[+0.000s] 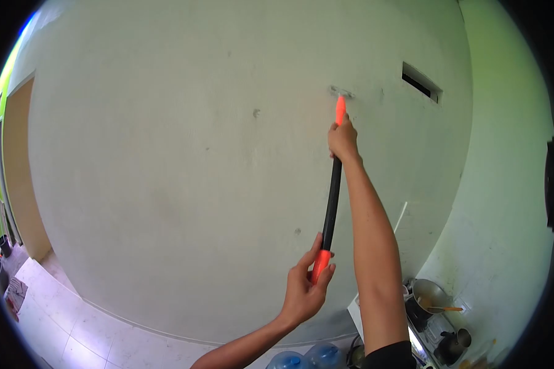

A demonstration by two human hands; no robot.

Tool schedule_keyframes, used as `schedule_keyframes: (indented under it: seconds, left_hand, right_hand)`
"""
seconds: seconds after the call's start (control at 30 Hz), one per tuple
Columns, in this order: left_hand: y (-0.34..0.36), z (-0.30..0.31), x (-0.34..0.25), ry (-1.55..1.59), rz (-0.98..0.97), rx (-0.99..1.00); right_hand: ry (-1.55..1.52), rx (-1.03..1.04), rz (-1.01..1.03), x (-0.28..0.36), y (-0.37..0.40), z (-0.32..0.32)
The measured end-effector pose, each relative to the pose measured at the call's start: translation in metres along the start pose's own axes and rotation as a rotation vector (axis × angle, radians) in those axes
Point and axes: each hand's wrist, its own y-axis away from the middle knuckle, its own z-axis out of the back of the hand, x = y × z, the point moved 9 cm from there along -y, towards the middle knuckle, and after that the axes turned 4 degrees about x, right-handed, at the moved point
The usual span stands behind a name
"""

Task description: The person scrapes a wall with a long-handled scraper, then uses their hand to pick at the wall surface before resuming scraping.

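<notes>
A long tool with a black shaft [332, 203], orange grip sections and a flat, pale head [341, 92] is held up against the grey-green wall [166, 123]. Its head lies at the wall surface, left of the narrow rectangular opening. My right hand [343, 139] is closed round the upper shaft, just below the upper orange section. Lower down, my left hand [306, 286] holds the lower orange section between thumb and fingers. Small dark marks dot the wall, one of them [256, 113] left of the tool's head.
At the lower right a pot [429, 294] with a wooden-handled utensil stands near a dark metal jug [455, 345]. Blue plastic bottles [289, 361] are at the bottom edge. A doorway [23, 172] and pale floor tiles [92, 338] lie on the left.
</notes>
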Motion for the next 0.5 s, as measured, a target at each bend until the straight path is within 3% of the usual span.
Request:
schedule_keyframes:
  seconds: [0.07, 0.17, 0.2, 0.4, 0.5]
  left_hand:
    - [0.016, 0.005, 0.019, 0.018, -0.010, -0.027]
    - [0.036, 0.011, 0.028, 0.147, 0.103, -0.046]
    - [0.037, 0.011, 0.026, 0.182, 0.159, -0.072]
    - [0.022, 0.021, 0.013, 0.166, 0.123, -0.052]
    - [0.023, 0.021, 0.006, 0.405, 0.156, -0.022]
  right_hand:
    - [-0.009, -0.001, 0.049, -0.001, 0.016, -0.013]
    - [-0.002, 0.089, -0.011, 0.002, 0.038, -0.034]
    - [-0.041, 0.100, 0.052, 0.011, 0.041, -0.035]
    - [-0.043, 0.030, 0.091, 0.031, 0.019, -0.034]
    - [-0.077, 0.016, 0.103, 0.034, 0.021, -0.033]
